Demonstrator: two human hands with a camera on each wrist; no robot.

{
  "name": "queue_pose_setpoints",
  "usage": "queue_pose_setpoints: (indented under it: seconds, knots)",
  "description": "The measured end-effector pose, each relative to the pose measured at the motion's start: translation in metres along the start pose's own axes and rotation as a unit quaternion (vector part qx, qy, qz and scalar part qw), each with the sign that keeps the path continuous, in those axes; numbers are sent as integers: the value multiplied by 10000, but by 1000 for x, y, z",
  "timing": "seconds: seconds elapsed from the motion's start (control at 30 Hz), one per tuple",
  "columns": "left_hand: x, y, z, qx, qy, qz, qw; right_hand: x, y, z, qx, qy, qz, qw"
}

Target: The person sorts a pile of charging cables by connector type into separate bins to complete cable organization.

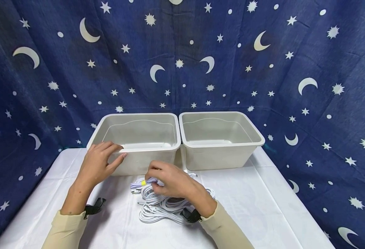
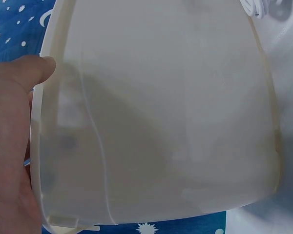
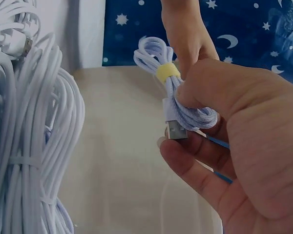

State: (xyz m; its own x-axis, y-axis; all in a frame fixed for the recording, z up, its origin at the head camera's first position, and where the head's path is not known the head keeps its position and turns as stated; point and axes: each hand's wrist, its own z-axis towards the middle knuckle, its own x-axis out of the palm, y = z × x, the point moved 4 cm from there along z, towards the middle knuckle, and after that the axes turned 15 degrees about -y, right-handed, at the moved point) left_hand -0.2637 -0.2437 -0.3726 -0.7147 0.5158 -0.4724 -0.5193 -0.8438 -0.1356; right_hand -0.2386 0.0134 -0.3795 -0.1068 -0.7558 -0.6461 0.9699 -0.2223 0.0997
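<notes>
My left hand (image 1: 99, 162) holds the front rim of the left off-white plastic bin (image 1: 138, 164). In the left wrist view the thumb (image 2: 39, 69) lies over the outer side of the rim, with the other fingers behind it. Between thumb and fingers, my right hand (image 1: 174, 180) pinches a coiled lavender USB cable (image 3: 188, 112) bound with a yellow strap (image 3: 167, 72). Its metal plug (image 3: 177, 130) points toward the fingertips. Directly beneath that hand lies a pile of bundled white cables (image 1: 158, 212), partly hidden by the hand and wrist.
A second off-white bin (image 1: 218, 157) stands right beside the left one, at the back of the white-clothed table (image 1: 263, 207). A dark blue curtain (image 1: 188, 31) with moons and stars hangs behind and along both sides. Each wrist wears a black strap.
</notes>
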Motion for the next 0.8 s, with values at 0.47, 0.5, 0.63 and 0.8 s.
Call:
queue_pose_setpoints:
  seconds: [0.47, 0.5, 0.63, 0.8]
  knots:
    - [0, 0, -1, -8, 15, -5, 10000, -16, -10, 5, -89, -579, 188, 9981]
    - [0, 0, -1, 0, 13, -5, 10000, -18, -11, 5, -84, -615, 170, 9979]
    - [0, 0, -1, 12, -7, -13, 10000, -22, -15, 7, -29, -726, 117, 9973]
    - [1, 0, 0, 5, -5, -25, 10000, -29, -19, 8, 76, -960, 189, 9952]
